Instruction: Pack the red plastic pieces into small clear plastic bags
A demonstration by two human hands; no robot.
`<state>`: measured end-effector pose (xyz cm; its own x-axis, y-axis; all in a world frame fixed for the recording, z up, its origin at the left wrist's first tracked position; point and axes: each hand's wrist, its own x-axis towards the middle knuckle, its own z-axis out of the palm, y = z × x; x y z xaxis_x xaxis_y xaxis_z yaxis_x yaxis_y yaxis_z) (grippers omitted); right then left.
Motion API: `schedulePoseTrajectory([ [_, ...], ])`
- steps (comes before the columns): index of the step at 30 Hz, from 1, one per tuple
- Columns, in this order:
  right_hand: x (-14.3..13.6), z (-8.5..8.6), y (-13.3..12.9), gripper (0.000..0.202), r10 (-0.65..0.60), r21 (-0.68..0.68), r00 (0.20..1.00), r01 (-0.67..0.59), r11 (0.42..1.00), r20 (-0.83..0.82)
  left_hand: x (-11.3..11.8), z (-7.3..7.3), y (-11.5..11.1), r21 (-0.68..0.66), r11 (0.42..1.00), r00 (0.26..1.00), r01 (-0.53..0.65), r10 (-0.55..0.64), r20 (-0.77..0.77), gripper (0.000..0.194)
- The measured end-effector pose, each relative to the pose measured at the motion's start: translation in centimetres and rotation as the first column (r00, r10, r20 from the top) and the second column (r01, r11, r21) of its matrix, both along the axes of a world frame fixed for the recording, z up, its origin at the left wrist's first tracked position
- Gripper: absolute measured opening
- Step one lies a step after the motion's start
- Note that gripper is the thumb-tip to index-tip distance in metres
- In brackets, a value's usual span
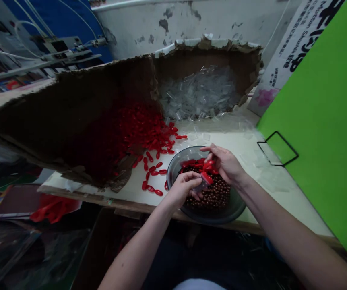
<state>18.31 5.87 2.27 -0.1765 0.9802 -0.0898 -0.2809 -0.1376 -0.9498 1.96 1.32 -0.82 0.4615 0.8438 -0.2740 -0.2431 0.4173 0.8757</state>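
Over one round grey bowl (235, 207) of small dark brown beads (214, 195), the left hand (183, 187) pinches one small clear plastic bag (202, 186); the right hand (224, 163) is closed on several red plastic pieces (207, 166). Dozens more red pieces (152, 139) (too many to count) spill from one torn cardboard box (71, 117) onto the pale surface (246, 149). A green panel (327, 121) stands on the right.

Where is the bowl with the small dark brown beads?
In the head view, the round grey bowl sits at the table's near edge, centre-right, under both hands, with loose red plastic pieces scattered just to its left.
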Motion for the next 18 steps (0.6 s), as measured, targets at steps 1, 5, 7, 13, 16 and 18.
schedulePoseTrajectory([
  [1, 0.1, -0.1, -0.1, 0.036, 0.002, 0.017, 1.000, -0.002, 1.000, 0.026, 0.0, 0.1, -0.1, -0.006, 1.000, 1.000, 0.000, 0.000, 0.006, 0.028],
  [5, -0.3, -0.6, -0.8, 0.028, 0.086, 0.022, 0.993, -0.088, 0.996, 0.085, 0.8, 0.3, -0.5, -0.010, 1.000, 1.000, 0.008, -0.008, -0.012, 0.026],
  [7, -0.9, -0.8, -1.1, 0.025, 0.087, 0.043, 0.992, -0.091, 0.995, 0.094, 1.6, 0.6, -0.9, 0.009, 1.000, 0.999, -0.015, 0.016, -0.038, 0.025],
  [13, -1.9, -1.4, -2.3, 0.038, 0.074, 0.079, 0.986, -0.086, 0.993, 0.150, 3.5, 1.1, -2.1, 0.264, 0.927, 0.929, -0.268, 0.321, -0.186, 0.039],
  [16, -2.1, -1.5, -3.1, 0.039, 0.045, 0.124, 0.986, -0.065, 0.990, 0.163, 3.5, 1.0, -2.5, 0.392, 0.877, 0.887, -0.279, 0.392, -0.246, 0.038],
  [18, -2.4, -1.3, -3.8, 0.040, 0.044, 0.125, 0.985, -0.066, 0.990, 0.168, 3.4, 1.1, -2.7, 0.414, 0.880, 0.888, -0.235, 0.367, -0.276, 0.036],
])
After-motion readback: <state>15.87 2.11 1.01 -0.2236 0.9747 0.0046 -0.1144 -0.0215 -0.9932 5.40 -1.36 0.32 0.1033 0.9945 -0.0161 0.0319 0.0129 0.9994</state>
